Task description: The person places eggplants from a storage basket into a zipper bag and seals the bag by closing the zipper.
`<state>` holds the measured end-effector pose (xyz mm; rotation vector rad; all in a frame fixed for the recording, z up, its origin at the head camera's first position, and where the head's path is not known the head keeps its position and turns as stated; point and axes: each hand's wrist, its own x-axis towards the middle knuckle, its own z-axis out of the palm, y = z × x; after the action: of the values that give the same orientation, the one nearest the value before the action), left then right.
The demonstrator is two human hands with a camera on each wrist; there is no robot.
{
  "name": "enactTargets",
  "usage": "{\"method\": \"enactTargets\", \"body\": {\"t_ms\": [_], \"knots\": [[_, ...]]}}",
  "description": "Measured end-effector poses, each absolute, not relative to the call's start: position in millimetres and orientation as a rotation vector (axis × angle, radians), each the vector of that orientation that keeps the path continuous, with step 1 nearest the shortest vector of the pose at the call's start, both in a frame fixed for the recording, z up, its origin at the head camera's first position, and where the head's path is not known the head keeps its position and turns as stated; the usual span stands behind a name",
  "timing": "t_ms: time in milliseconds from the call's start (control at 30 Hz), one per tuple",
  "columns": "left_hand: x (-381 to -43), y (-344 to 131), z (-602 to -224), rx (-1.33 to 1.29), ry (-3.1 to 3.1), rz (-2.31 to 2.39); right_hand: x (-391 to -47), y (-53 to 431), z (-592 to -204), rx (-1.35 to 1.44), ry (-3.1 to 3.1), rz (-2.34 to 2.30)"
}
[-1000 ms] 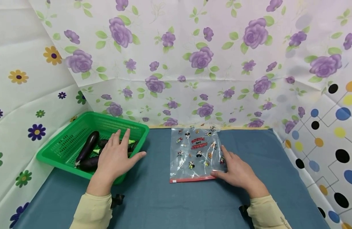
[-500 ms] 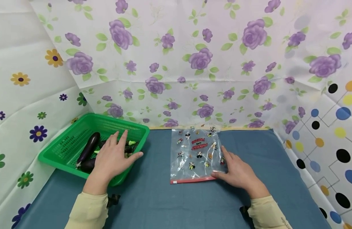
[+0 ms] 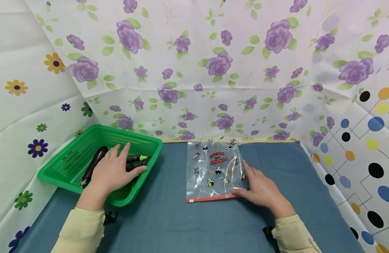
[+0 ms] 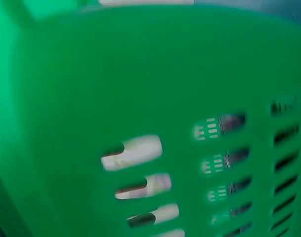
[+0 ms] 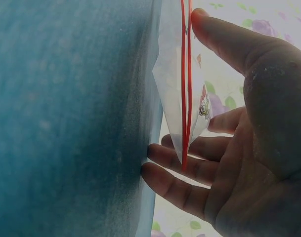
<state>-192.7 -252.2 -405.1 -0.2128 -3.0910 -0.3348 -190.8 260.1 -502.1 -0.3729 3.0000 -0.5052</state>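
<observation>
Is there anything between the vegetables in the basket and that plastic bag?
Yes: the right side of the basket stands between them. The vegetables lie inside, while the bag lies outside on the table. No lid is visible, so going over the rim seems possible.

green basket (image 3: 127, 199), red-edged cartoon-print bag (image 3: 213, 172)

My head feed is bright, glare streaking the clear zip bag (image 3: 215, 171), soft shadow left of it. Left wrist is blurred; on right wrist, brightness behind the bag darkens the right hand (image 5: 254, 133).
</observation>
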Motion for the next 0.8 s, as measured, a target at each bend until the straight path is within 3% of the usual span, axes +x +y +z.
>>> {"method": "enactTargets", "body": {"t_ms": [800], "knots": [[-212.3,-286.7,-406.7,-0.170,-3.190,-0.321,-190.9,259.4,-502.5,-0.370,3.003,-0.505]]}}
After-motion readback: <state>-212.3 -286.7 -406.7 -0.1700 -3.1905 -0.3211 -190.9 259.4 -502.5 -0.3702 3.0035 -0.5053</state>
